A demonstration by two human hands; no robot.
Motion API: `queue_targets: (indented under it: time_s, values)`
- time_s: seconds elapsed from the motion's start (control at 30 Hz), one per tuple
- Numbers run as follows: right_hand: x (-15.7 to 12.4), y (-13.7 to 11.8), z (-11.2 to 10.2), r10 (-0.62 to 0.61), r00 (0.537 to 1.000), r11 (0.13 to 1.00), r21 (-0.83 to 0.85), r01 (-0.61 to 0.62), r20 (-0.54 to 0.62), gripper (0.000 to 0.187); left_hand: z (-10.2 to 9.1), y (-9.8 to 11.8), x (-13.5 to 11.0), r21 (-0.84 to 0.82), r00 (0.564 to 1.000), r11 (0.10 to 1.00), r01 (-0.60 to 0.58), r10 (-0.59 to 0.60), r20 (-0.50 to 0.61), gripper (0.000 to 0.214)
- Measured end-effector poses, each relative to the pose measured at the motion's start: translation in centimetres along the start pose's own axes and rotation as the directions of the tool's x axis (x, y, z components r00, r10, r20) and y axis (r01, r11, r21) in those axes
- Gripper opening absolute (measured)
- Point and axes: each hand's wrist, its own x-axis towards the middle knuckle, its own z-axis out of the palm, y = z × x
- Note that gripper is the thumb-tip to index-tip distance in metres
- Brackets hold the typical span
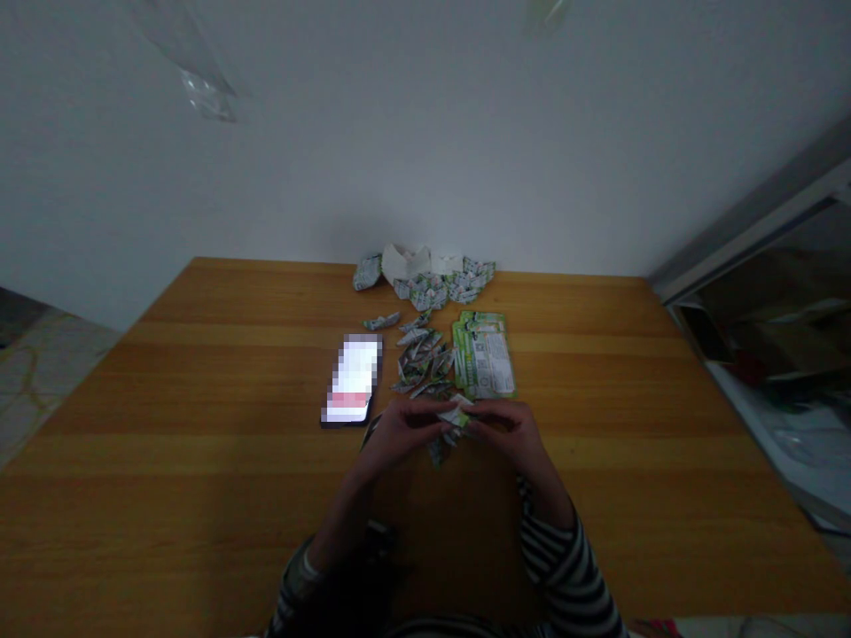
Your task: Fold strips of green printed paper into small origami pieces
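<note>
A small folded paper piece (457,414), white and green with print, is pinched between both hands above the table. My left hand (402,431) grips its left side with thumb and fingertips. On the right side, my right hand (509,428) does the same. Just beyond the hands lies a loose heap of folded paper pieces (424,359) with similar print. To the right of that heap is a stack of flat green and white printed sheets (488,359). Another bit of folded paper (435,452) shows below the hands, partly hidden.
A phone (354,381) with a lit, blurred screen lies left of the heap. Against the wall (425,133) stand joined folded-paper shapes (429,288), printed and white. The wooden table (166,425) reaches the wall. A shelf with items (777,328) is at the right.
</note>
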Motion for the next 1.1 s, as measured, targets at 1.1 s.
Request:
queue_targets:
  time_s: [1.1]
  values:
    - [-0.5, 0.2, 3.5, 0.074, 0.908, 0.997, 0.016, -0.074, -0.412, 0.023, 2.8, -0.3, 0.2, 0.067, 0.947, 0.997, -0.033, 0.052, -0.318, 0.039]
